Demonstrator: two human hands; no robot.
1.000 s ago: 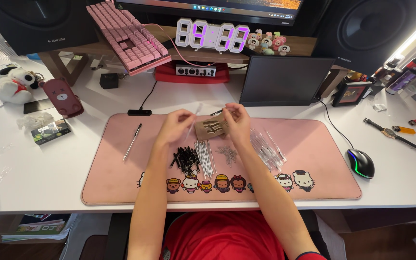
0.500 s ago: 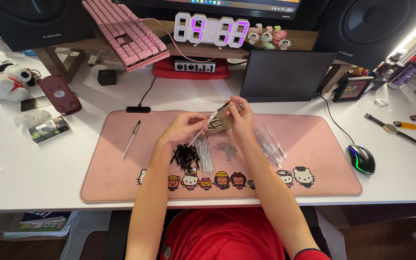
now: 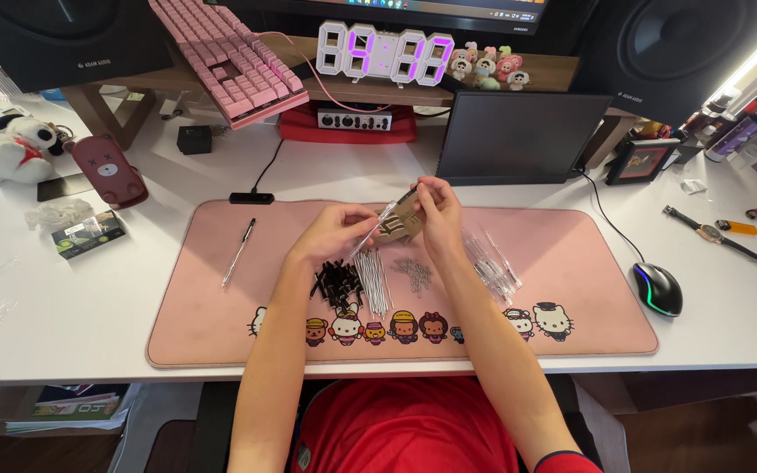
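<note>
Pink covered most of the desk: a long desk mat (image 3: 571, 289) lay under both hands, and on it the pen parts sat sorted in separate heaps. The left hand (image 3: 330, 235) was closed in a pinch on a clear pen tube (image 3: 371, 232), held slanting up toward the right hand (image 3: 435, 210), whose fingers gripped a small brown cardboard piece (image 3: 399, 223) and met the tube's upper end. Both were raised just above the mat, near its middle.

Below the hands lay a heap of black caps (image 3: 336, 285), beside it a row of thin refills (image 3: 376, 280), then a scatter of small springs (image 3: 413, 273), and to the right a pile of clear tubes (image 3: 488, 263). One finished pen (image 3: 238, 252) lay apart at the left of the mat. Judging by that single pen against heaps so full, the assembly seemed barely begun, with nearly all parts left to join.
</note>
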